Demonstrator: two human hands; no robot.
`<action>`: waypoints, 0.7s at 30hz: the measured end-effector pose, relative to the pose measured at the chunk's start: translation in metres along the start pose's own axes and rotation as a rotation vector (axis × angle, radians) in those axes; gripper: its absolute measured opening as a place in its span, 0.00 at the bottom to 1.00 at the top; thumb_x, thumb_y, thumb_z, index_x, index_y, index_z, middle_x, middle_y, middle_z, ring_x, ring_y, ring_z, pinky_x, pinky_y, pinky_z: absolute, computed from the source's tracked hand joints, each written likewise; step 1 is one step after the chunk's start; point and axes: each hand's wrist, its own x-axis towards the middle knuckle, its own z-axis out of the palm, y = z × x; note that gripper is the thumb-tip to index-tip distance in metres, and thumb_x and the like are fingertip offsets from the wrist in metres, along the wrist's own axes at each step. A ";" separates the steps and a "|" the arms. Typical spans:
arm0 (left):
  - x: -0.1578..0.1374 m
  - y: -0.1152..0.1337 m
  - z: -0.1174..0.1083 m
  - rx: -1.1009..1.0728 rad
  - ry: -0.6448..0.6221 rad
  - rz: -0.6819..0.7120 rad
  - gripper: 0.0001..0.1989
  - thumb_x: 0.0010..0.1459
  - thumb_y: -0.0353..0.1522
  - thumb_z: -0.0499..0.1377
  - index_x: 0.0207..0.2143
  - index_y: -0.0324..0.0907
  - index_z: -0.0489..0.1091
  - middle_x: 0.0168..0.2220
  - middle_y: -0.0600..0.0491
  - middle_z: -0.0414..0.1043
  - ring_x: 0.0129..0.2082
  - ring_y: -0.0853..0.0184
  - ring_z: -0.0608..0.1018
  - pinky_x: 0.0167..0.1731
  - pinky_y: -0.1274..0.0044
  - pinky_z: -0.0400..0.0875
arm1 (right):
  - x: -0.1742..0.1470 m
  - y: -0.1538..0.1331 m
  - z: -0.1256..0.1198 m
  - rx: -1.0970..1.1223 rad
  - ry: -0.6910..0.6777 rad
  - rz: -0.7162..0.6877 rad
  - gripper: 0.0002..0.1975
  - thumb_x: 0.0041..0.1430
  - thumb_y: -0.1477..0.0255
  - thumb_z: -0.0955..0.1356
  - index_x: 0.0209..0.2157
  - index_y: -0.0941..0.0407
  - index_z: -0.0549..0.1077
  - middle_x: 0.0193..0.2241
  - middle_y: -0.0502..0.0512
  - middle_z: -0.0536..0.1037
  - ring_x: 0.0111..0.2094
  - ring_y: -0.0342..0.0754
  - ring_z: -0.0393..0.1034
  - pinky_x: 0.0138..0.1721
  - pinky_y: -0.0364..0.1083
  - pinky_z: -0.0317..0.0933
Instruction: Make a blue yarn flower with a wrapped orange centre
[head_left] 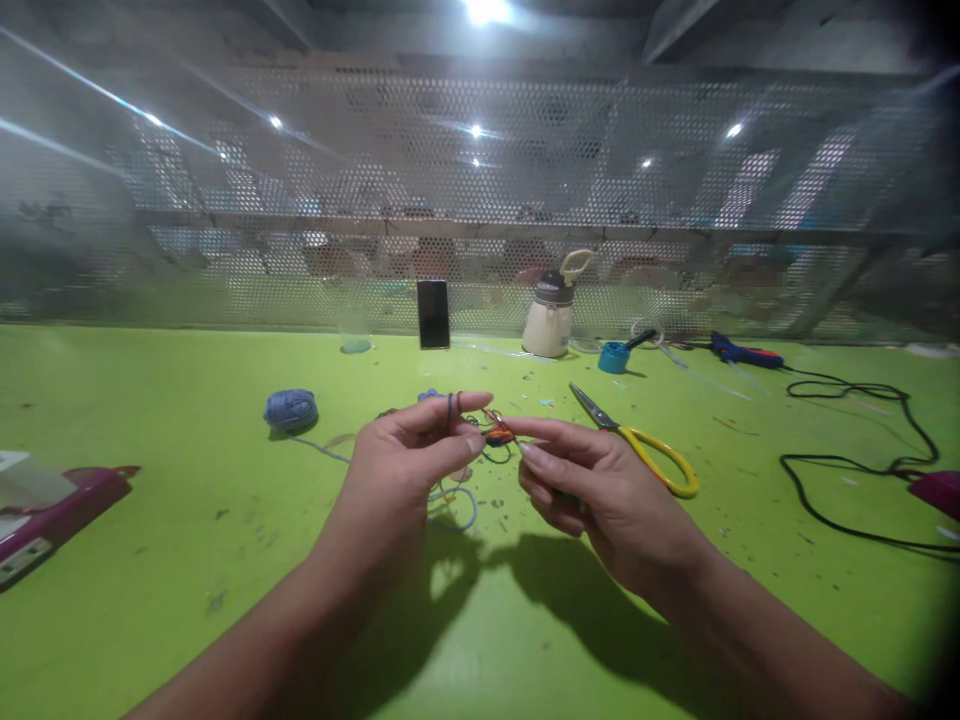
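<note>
Two hands are working over one green table [247, 620], and one small piece of orange, red and dark yarn work [499, 437] is sitting between their fingertips, above the tabletop. The left hand [409, 450] is holding its index finger out straight, with two dark loops [450, 408] circling it, while its thumb tip is pressing at the left end of the yarn work; the other fingers are hiding behind, so how they are bent I cannot tell. The right hand [600, 480] is bringing its index tip to the right end of the yarn work; its thumb is lying just below that finger, and its remaining fingers are curling under. Whether the thumb and index are pinching a thin tool, I cannot tell.

One blue ball [291, 410] is lying to the left, trailing one strand [321, 449] toward the left hand. One pair of scissors [660, 462] is lying just beyond the right hand, which is partly covering a yellow handle. Farther back, one phone [433, 315], one bottle [549, 322] and one blue tub [613, 358] are standing in a row.
</note>
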 end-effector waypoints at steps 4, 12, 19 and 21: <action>-0.004 0.003 0.002 0.014 -0.042 0.025 0.13 0.43 0.26 0.69 0.35 0.44 0.82 0.25 0.56 0.72 0.28 0.73 0.72 0.32 0.79 0.66 | 0.000 -0.002 -0.002 -0.014 -0.027 -0.013 0.13 0.59 0.71 0.70 0.46 0.50 0.80 0.18 0.45 0.66 0.18 0.37 0.51 0.18 0.39 0.43; -0.004 -0.001 0.002 0.076 -0.068 0.094 0.18 0.45 0.26 0.69 0.41 0.46 0.81 0.26 0.56 0.73 0.29 0.71 0.72 0.32 0.79 0.67 | -0.001 -0.005 0.001 -0.041 -0.005 -0.030 0.14 0.59 0.70 0.71 0.47 0.50 0.80 0.19 0.46 0.66 0.19 0.37 0.52 0.19 0.40 0.45; -0.003 0.001 -0.003 0.114 -0.157 0.058 0.18 0.48 0.28 0.69 0.44 0.48 0.80 0.29 0.55 0.75 0.32 0.70 0.75 0.35 0.78 0.68 | 0.001 -0.014 -0.007 -0.092 -0.040 -0.016 0.14 0.58 0.72 0.70 0.47 0.52 0.80 0.18 0.45 0.65 0.18 0.37 0.52 0.19 0.40 0.44; -0.002 0.002 -0.003 0.100 -0.155 0.024 0.18 0.47 0.28 0.70 0.44 0.47 0.80 0.29 0.55 0.75 0.32 0.70 0.74 0.34 0.78 0.68 | 0.002 -0.016 -0.011 -0.119 -0.058 -0.006 0.15 0.59 0.72 0.69 0.48 0.53 0.79 0.18 0.44 0.64 0.18 0.37 0.51 0.19 0.40 0.44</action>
